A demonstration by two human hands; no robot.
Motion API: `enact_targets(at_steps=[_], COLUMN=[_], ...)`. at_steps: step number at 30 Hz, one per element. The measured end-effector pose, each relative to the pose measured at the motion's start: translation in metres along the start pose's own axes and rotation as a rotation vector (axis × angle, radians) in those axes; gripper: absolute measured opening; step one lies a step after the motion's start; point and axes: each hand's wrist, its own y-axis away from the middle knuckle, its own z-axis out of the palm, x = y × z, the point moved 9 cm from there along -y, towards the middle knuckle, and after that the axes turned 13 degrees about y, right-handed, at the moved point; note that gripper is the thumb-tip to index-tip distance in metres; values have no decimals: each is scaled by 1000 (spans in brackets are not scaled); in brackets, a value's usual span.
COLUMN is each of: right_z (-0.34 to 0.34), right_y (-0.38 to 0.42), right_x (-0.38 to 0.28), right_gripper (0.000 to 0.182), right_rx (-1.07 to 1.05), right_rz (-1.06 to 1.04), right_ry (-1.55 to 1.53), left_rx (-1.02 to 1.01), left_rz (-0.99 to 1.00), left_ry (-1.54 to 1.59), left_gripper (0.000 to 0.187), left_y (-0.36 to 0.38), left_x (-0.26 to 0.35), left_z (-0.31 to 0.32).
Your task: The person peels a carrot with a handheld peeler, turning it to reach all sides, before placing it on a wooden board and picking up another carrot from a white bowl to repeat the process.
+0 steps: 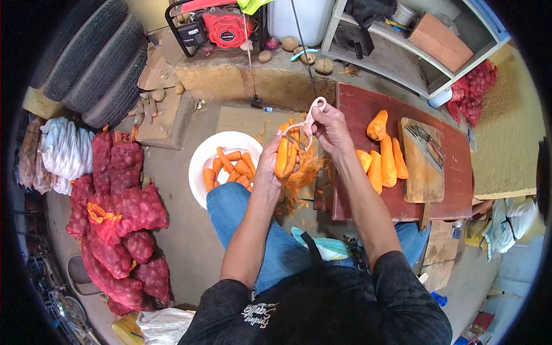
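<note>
- A carrot [286,152] is gripped upright by the left hand [269,167], fingers wrapped around it, above the knee.
- A peeler [306,123] is clamped in the right hand [330,129], blade touching the carrot.
- Peeled carrots [382,158] are laid beside a cutting board [422,167].

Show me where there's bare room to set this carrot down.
Bare red board lies above the peeled carrots; another strip lies below them. The wooden cutting board is bare below the knives. The white bowl is crowded.
</note>
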Motion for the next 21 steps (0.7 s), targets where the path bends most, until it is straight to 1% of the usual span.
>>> enact_targets(at_steps=[2,4,5,6,7,8,9,11,12,15,16,19,21], right_z=[6,-4,-10,-33,-49,-71,-81,-92,-90,-33,-15,22,26], right_y=[7,-2,-7,-19,-29,-38,-38,-33,-30,12,29,72,79], right_x=[-7,-5,-1,3,-4,-8,-17,-24,-34,-42,-38,-16,-13], right_gripper=[6,5,5,7,7,7,6,5,5,10,12,15,15], right_rx=[-27,16,41,119,119,156,199,206,201,105,73,-37,-26], right_rz=[-22,-32,-31,-28,-106,-128,-146,-170,-180,-116,-97,11,-8], right_ry=[35,-19,-50,-68,-104,-67,-28,38,76,157,134,101,53], left_rx=[-1,-3,41,83,119,81,71,50,115,49,-31,273,200], left_rz=[-20,-48,-48,-47,-43,-12,-38,-91,-71,-5,-27,115,102], left_ry=[10,21,-33,-88,-147,-164,-139,-75,-83,-58,-9,32,8], left_gripper=[43,45,46,47,47,48,47,46,43,42,42,41,38], left_y=[0,4,8,11,14,19,18,13,11,-7,-11,10,6], left_x=[0,-2,-4,-6,-7,-8,-10,-17,-15,-7,-6,-5,-7], left_z=[-3,0,-3,-2,0,7,5,-1,-4,-11,-6,30,25])
